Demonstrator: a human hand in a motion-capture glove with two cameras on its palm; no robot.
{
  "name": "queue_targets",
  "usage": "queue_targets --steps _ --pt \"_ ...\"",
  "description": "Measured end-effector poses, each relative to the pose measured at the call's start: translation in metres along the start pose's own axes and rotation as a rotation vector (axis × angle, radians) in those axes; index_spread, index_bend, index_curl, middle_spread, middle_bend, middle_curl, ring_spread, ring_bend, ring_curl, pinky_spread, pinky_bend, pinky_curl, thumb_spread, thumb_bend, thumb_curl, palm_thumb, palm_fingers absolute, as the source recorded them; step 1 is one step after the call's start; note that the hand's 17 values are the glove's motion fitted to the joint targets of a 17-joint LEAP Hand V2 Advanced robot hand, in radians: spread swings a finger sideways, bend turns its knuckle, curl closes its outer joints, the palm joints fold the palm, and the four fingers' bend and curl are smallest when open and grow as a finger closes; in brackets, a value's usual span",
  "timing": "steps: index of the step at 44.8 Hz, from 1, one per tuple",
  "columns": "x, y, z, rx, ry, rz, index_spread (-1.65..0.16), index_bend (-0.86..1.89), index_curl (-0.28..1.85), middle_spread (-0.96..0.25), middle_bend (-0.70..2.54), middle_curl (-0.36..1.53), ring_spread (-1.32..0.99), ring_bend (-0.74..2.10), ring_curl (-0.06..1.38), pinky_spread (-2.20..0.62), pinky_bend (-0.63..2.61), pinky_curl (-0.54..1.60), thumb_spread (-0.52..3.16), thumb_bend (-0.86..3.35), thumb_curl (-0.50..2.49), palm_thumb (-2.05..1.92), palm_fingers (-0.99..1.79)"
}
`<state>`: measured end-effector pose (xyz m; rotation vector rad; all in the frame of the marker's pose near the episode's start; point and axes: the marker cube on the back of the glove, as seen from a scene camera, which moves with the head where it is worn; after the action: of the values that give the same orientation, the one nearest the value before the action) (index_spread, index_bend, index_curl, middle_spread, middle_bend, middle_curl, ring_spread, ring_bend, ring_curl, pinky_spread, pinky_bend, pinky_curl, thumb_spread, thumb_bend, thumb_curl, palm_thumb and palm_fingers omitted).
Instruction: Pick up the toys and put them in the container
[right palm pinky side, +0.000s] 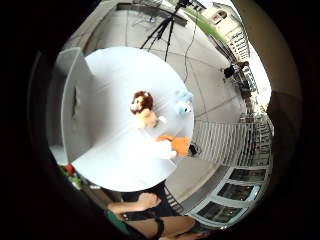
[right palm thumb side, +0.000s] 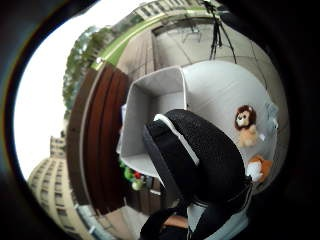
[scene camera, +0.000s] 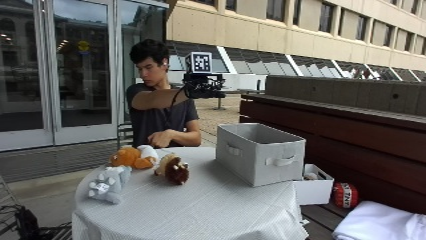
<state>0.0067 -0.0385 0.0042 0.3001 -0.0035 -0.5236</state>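
Toys lie untouched on the table: lion, fox and blue plush, left of the grey container. Gloved right hand hovers high, holding nothing; finger spread unclear. Reaching step; next, lower onto one toy.

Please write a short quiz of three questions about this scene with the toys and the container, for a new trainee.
1. True or false: the lion toy already lies inside the grey fabric container.
2. How many plush toys lie on the round table? A) one B) three C) five
3. Fill in: the gloved right hand is raised ____ the table, holding no toy.

Key: 1 false, it lies on the table. 2 B: the lion, the orange and white toy and the pale blue toy. 3 above.
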Motion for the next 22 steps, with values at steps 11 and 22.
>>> queue_targets --steps 11,22 --pt "0.016 -0.012 0.005 0.129 0.006 -0.226 -0.20 0.20 0.16 -0.07 0.24 0.14 -0.20 0.18 0.05 -0.05 0.41 0.17 1.01 -0.05 0.02 -0.08 0.06" --pt "0.018 -0.008 0.005 0.114 0.005 -0.270 -0.23 0.20 0.24 -0.08 0.25 0.21 -0.23 0.19 0.09 -0.05 0.42 0.22 1.20 -0.05 0.04 -0.08 0.03"
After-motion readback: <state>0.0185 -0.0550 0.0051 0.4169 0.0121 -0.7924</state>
